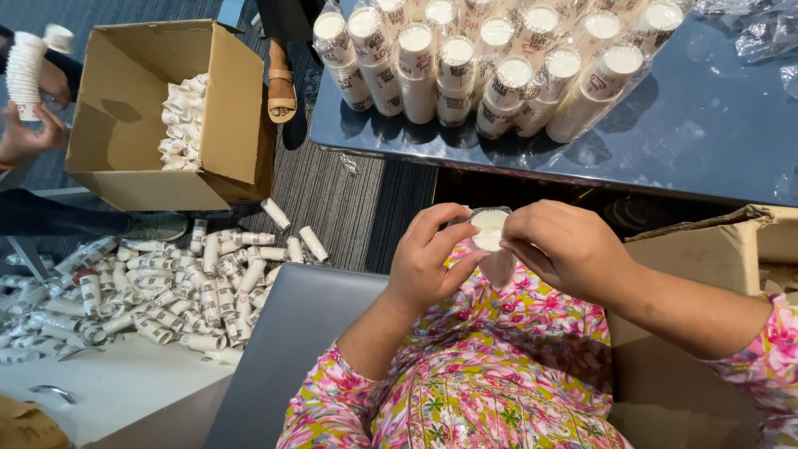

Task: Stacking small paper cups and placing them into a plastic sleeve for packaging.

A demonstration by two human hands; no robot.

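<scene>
Fingers of both the left hand (426, 264) and right hand (565, 248) pinch one small white paper cup (489, 228) above the lap; a light rim grip should avoid crushing it. Beyond, wrapped cup stacks (490, 66) lie on the dark table (706, 125).
</scene>
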